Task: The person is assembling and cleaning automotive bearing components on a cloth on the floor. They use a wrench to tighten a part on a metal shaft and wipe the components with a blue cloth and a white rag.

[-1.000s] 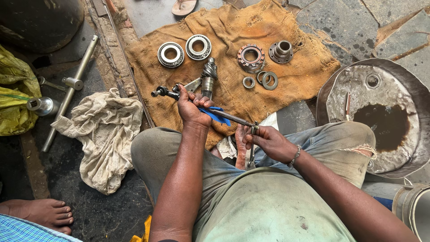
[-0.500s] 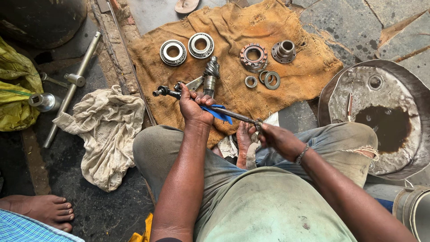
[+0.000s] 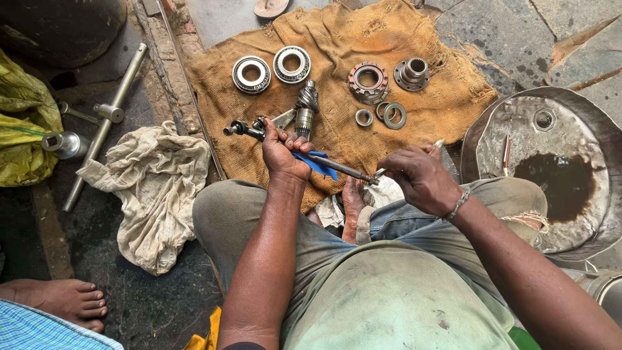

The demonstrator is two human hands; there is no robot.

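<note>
Long dark steel tool with a blue-sleeved handle (image 3: 317, 162): held level above the person's knees, its jointed head end reaching left over the edge of the brown burlap sack cloth (image 3: 337, 39). Left hand (image 3: 283, 152): fingers wrapped and clamped around the tool near its head end. Right hand (image 3: 418, 176): fingers curled together at the tool's other end; whether they grip the tool itself or a small pale piece there cannot be told.

On the sack cloth, beyond the hands:
- two round steel tapered roller bearings (image 3: 272, 68), side by side, upper left;
- splined steel pinion shaft (image 3: 305, 107), lying just above the left hand;
- rusty toothed ring housing (image 3: 368, 82), centre;
- grey steel flanged hub (image 3: 412, 72), to its right;
- two small steel rings (image 3: 385, 116), below the housing.

Off the cloth:
- crumpled off-white rag (image 3: 152, 194), on the floor at left;
- long steel bar wrench with socket (image 3: 103, 123), left of the rag;
- yellow plastic bag (image 3: 23, 129), far left edge;
- round dented metal pan with dark oil (image 3: 551, 168), right;
- another person's bare foot (image 3: 61, 301), lower left.
</note>
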